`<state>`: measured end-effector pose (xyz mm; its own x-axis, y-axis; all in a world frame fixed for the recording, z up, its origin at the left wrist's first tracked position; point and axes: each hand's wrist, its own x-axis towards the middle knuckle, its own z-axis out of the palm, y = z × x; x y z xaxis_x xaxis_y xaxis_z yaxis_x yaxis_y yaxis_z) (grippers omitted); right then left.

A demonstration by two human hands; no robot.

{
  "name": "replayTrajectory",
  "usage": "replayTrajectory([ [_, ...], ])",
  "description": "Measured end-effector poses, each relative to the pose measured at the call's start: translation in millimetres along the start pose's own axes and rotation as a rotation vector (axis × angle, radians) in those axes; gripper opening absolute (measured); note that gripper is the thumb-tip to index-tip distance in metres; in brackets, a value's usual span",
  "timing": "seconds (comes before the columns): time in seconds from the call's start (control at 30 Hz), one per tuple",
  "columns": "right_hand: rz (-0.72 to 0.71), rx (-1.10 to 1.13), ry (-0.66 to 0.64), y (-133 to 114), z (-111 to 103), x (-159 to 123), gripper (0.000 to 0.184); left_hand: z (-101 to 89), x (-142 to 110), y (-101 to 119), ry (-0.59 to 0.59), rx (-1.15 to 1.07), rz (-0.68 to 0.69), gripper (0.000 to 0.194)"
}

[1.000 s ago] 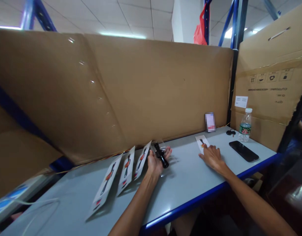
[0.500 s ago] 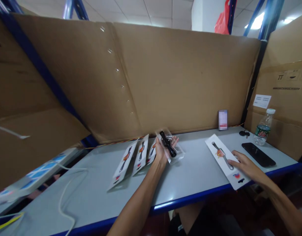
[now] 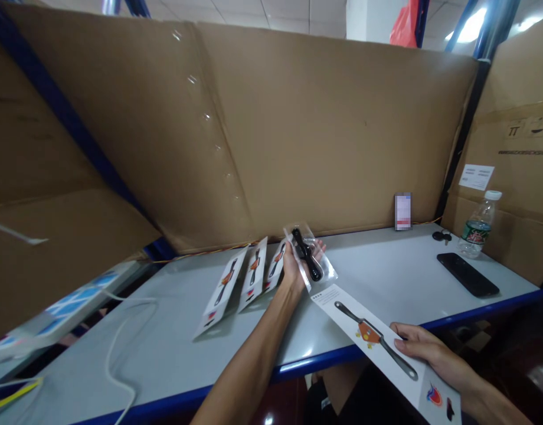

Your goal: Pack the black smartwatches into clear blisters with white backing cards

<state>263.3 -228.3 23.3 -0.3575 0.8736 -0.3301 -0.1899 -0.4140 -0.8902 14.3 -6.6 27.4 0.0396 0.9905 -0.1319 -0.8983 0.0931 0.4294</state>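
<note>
My left hand (image 3: 295, 267) is raised over the grey table (image 3: 386, 277), closed around a clear plastic blister pack (image 3: 310, 257) with a black tool inside. My right hand (image 3: 426, 349) grips a long white printed card (image 3: 378, 342) showing a black and orange tool; the card sticks out over the table's blue front edge towards the blister pack. Three similar printed cards (image 3: 247, 277) lie side by side on the table, just left of my left hand.
Cardboard walls (image 3: 298, 130) enclose the back and right. At the right end lie a black phone (image 3: 467, 274), a water bottle (image 3: 476, 224), keys (image 3: 440, 236) and a small box (image 3: 402, 211). White cables (image 3: 116, 348) and a power strip (image 3: 59, 313) sit left.
My right hand has pulled the printed card off the table's right side and lifted it towards me and the middle. My left hand keeps the blister pack raised, almost still.
</note>
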Motion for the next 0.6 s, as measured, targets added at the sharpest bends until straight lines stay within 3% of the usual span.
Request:
replayTrajectory([
  [0.33, 0.005, 0.080, 0.016, -1.3, 4.2, -6.3, 0.036, -2.6, 2.6, -1.4, -0.007, 0.029, -0.016, 0.058],
  [0.6, 0.142, 0.280, 0.213, -3.3, -2.6, -0.6, 0.024, 0.7, -1.7, -2.9, -0.073, 0.066, 0.029, 0.045],
])
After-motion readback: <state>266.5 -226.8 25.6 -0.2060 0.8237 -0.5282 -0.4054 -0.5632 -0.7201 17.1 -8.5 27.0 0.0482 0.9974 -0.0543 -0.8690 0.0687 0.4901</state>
